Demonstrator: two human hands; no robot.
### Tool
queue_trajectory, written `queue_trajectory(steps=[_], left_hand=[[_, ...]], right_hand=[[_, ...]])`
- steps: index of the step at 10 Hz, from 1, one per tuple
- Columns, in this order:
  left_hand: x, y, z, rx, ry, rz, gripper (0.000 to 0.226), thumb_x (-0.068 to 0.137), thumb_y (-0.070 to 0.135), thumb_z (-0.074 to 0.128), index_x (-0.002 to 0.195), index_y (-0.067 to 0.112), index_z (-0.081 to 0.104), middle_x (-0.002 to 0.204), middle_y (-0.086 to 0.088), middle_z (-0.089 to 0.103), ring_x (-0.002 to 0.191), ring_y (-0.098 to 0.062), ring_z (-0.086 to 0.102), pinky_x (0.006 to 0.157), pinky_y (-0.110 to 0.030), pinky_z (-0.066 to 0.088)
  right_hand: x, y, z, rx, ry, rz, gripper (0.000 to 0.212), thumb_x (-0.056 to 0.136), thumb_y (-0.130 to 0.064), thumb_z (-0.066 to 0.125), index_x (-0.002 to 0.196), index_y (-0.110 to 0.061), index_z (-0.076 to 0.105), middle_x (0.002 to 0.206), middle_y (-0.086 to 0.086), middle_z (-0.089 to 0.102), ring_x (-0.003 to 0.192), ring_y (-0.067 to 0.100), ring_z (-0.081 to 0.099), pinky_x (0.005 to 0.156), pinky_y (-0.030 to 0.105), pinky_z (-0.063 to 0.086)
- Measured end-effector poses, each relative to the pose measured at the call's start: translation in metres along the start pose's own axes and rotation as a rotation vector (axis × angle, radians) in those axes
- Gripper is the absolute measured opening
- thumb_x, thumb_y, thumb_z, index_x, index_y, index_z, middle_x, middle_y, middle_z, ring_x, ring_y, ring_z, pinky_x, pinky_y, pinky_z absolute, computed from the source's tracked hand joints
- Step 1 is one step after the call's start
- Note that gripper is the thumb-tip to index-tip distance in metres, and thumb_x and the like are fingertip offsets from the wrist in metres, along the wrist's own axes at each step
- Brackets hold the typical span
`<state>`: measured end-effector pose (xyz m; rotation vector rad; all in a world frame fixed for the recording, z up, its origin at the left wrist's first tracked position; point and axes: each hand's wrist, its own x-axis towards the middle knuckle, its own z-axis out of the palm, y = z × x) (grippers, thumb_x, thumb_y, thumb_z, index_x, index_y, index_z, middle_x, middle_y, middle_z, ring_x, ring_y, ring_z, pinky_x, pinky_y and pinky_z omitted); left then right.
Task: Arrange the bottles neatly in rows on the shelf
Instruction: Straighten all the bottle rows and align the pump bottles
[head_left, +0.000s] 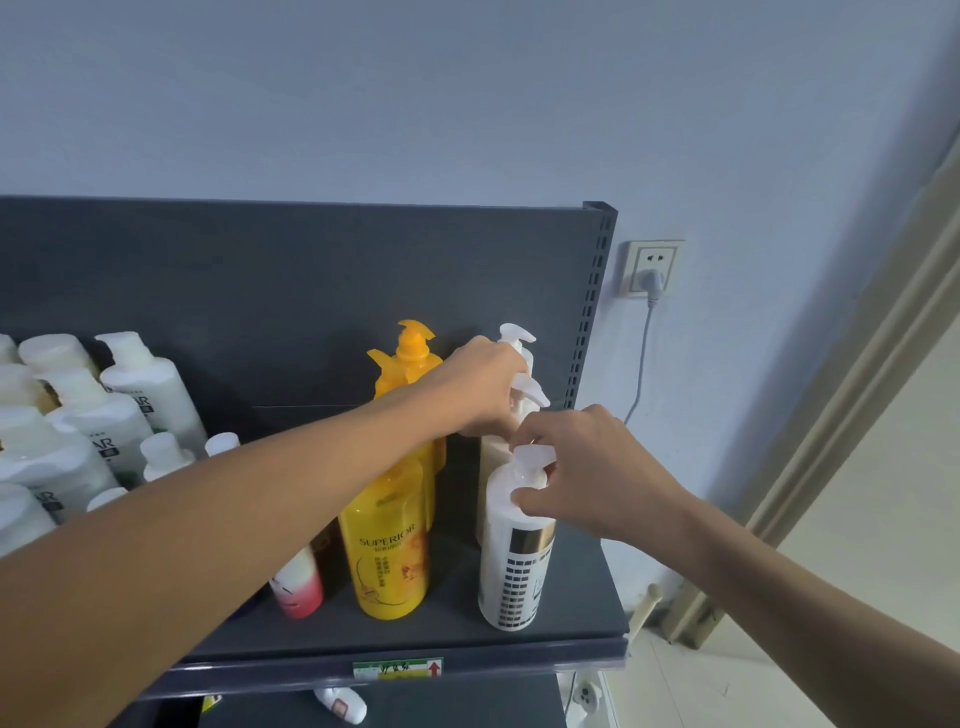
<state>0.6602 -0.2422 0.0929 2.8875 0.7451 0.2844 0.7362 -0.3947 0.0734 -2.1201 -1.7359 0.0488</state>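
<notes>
On the dark grey shelf (571, 613), a row of white pump bottles runs front to back at the right end. My right hand (587, 473) grips the neck of the front white pump bottle (511, 577), which has a gold band and black squares. My left hand (483, 387) reaches across and closes on the middle white pump bottle (493, 452) behind it. A third white pump bottle (517, 338) stands at the back. To the left runs a row of yellow pump bottles (389, 545). A pink-and-white bottle (298, 587) stands partly under my left forearm.
Several white flip-cap bottles (104, 415) fill the shelf's left side. The perforated upright (592, 301) closes the shelf's right end. A wall socket with a plug and cable (652, 270) is beyond it. A white bottle (343, 704) lies on the lower shelf.
</notes>
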Motion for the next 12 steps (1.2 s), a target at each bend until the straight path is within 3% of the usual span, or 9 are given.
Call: queue_trajectory(steps=[2, 7, 8, 9, 10, 12], left_hand=[[0.007, -0.007, 0.002, -0.07, -0.021, -0.004, 0.039, 0.065, 0.038, 0.083, 0.064, 0.018, 0.05, 0.064, -0.003, 0.057, 0.06, -0.019, 0.047, 0.049, -0.029, 0.035], [0.006, -0.008, 0.001, -0.085, -0.046, 0.011, 0.038, 0.075, 0.033, 0.082, 0.066, 0.024, 0.045, 0.069, -0.001, 0.059, 0.065, -0.018, 0.052, 0.049, -0.025, 0.033], [0.007, -0.008, 0.002, -0.053, -0.045, 0.008, 0.035, 0.073, 0.033, 0.08, 0.07, 0.023, 0.048, 0.077, -0.005, 0.067, 0.072, -0.024, 0.062, 0.055, -0.037, 0.05], [0.002, -0.011, 0.001, -0.028, -0.053, 0.0, 0.03, 0.073, 0.03, 0.084, 0.084, 0.02, 0.058, 0.086, -0.001, 0.072, 0.08, -0.021, 0.068, 0.072, -0.043, 0.061], [-0.008, -0.023, -0.009, -0.036, 0.002, -0.012, 0.036, 0.077, 0.024, 0.085, 0.109, 0.016, 0.07, 0.094, 0.001, 0.076, 0.088, -0.02, 0.071, 0.079, -0.042, 0.06], [-0.049, -0.055, -0.039, -0.146, 0.138, -0.017, 0.033, 0.09, 0.03, 0.076, 0.121, 0.021, 0.071, 0.108, 0.004, 0.075, 0.095, -0.011, 0.071, 0.086, -0.036, 0.061]], right_hand=[[0.003, 0.005, 0.001, 0.025, 0.018, 0.0, 0.033, 0.072, -0.031, 0.076, 0.104, -0.028, 0.071, 0.087, -0.004, 0.07, 0.08, 0.016, 0.058, 0.067, 0.03, 0.052], [0.01, 0.006, 0.005, 0.073, 0.012, 0.049, 0.027, 0.067, -0.034, 0.079, 0.09, -0.031, 0.066, 0.077, -0.007, 0.068, 0.074, 0.012, 0.058, 0.058, 0.02, 0.041], [0.011, 0.005, 0.002, 0.055, -0.03, 0.053, 0.027, 0.068, -0.035, 0.078, 0.092, -0.032, 0.065, 0.081, -0.005, 0.069, 0.076, 0.014, 0.059, 0.062, 0.026, 0.048], [0.013, 0.004, 0.0, 0.01, -0.054, 0.041, 0.03, 0.07, -0.044, 0.076, 0.096, -0.033, 0.066, 0.086, -0.006, 0.07, 0.08, 0.014, 0.061, 0.068, 0.03, 0.054], [0.013, -0.005, -0.006, -0.044, -0.015, 0.028, 0.035, 0.075, -0.058, 0.071, 0.101, -0.034, 0.068, 0.095, -0.013, 0.07, 0.085, 0.01, 0.062, 0.075, 0.034, 0.055], [0.023, -0.042, -0.018, -0.155, 0.182, -0.042, 0.032, 0.082, -0.061, 0.061, 0.103, -0.037, 0.067, 0.099, -0.018, 0.069, 0.091, 0.009, 0.063, 0.072, 0.031, 0.051]])
